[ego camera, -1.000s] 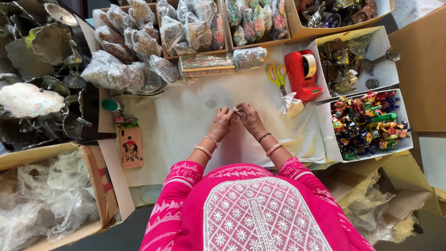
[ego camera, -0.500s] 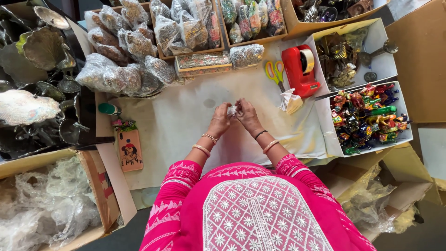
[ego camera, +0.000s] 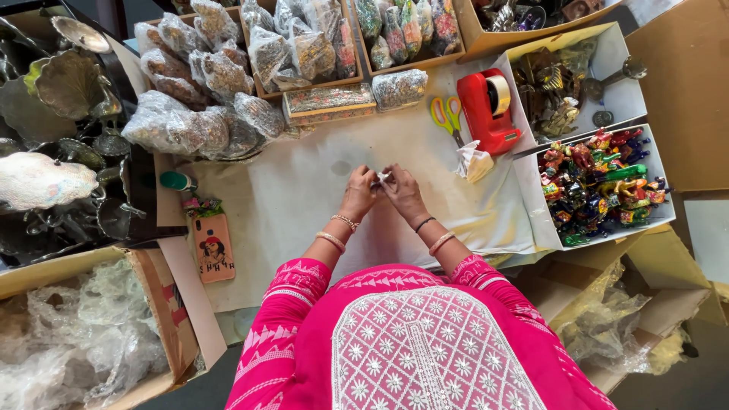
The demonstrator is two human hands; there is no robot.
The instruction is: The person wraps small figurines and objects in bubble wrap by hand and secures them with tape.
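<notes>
I have both hands up over the middle of the counter (ego camera: 304,197), which is covered in pale paper; the left hand (ego camera: 358,194) and the right hand (ego camera: 404,193) meet fingertip to fingertip, and together they pinch a small white wrapped item (ego camera: 382,177); each grip is closed on it, the left from one side, the right from the other; what sits inside the wrap I cannot tell, it is too small. Just beyond the grip, a faint round stain marks the paper; further beyond lie a long patterned box (ego camera: 326,102) and a clear bag of glittery pieces (ego camera: 400,88), with trays of similar bags (ego camera: 304,42) behind them. Off to the right of the grip, near, a crumpled white paper scrap (ego camera: 473,161) lies touching the base of a red tape dispenser (ego camera: 491,110); yellow-handled scissors (ego camera: 448,116) lie just beside that dispenser. Well right of the grip, a white box of brightly painted figurines (ego camera: 600,186) sits; beyond it, a box of brass-coloured pieces (ego camera: 558,95). Well left of the grip, a green-capped tube (ego camera: 179,181) and a phone in a pictured case (ego camera: 212,247) lie at the paper's edge; further left, metal leaf-shaped dishes (ego camera: 64,83); nearer me on that side, a carton of bubble wrap (ego camera: 76,334).
</notes>
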